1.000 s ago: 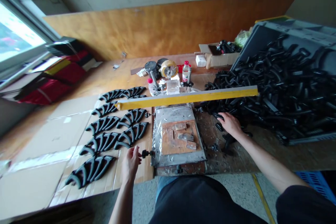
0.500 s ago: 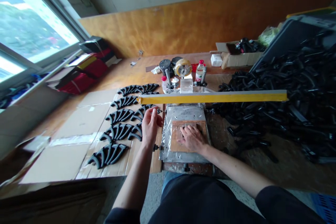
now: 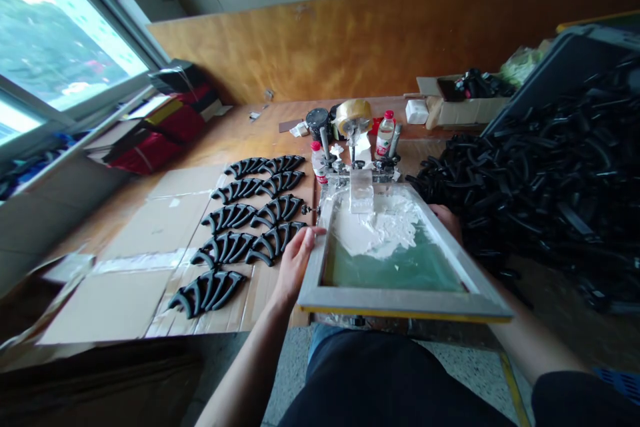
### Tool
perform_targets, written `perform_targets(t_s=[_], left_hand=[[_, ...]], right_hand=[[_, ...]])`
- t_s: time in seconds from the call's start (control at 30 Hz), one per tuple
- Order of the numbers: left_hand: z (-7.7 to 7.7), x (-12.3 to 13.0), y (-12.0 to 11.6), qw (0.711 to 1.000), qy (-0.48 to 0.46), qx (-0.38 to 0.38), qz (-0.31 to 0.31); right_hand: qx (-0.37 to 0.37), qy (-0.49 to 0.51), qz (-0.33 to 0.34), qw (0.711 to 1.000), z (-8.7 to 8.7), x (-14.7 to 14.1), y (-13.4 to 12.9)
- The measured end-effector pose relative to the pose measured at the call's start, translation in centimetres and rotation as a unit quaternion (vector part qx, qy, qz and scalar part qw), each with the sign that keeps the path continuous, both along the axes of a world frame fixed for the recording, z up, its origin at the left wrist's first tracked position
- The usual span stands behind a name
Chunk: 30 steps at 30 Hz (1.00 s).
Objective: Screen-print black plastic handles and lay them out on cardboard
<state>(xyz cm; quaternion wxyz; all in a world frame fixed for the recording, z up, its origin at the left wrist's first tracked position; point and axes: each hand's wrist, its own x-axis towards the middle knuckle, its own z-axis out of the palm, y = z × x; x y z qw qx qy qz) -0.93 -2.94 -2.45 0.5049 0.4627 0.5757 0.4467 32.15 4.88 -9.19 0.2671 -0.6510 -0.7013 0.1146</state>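
Note:
A screen-printing frame (image 3: 400,300) with a pale metal border lies lowered in front of me, its near edge slightly raised. Its green mesh (image 3: 387,268) carries a smeared patch of white paste (image 3: 377,230). My left hand (image 3: 296,257) is at the frame's left side, fingers stretched out and fingertips at the border. Beyond the right border shows part of my right hand (image 3: 449,221); its fingers are mostly hidden and the forearm passes below the frame. A clear block-like piece (image 3: 361,191) sits at the frame's far end. The plate underneath is mostly covered.
Rows of curved black parts (image 3: 227,240) lie on cardboard (image 3: 125,267) at left. A large heap of black parts (image 3: 555,180) fills the right. Behind the frame stand a tape roll (image 3: 354,117), a red-capped bottle (image 3: 385,133) and a black can (image 3: 318,124).
The frame has swung down from nearly edge-on and now covers the plate. My right hand has left the brown board on the plate and moved right. My left hand has shifted slightly toward me.

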Motion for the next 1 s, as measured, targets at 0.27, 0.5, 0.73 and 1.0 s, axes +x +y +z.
perform_targets(t_s=[0.27,0.5,0.73,1.0], left_hand=[[-11.0,-0.5,-1.7,0.985,0.130,-0.095,-0.058],[-12.3,-0.9,-1.3,0.980,0.147,-0.111,-0.079],[-12.3,-0.8,-1.6,0.981,0.151,-0.108,-0.055],[-11.7,-0.7,-1.6,0.983,0.154,-0.091,-0.033]], right_hand=[[0.108,-0.087,0.137,0.981,3.3,-8.3,2.0],[-0.029,-0.198,0.257,0.946,2.1,-11.1,-0.7],[0.016,-0.188,0.480,0.857,2.1,-8.1,-4.2],[0.070,-0.134,0.386,0.910,0.8,-8.8,-3.9]])
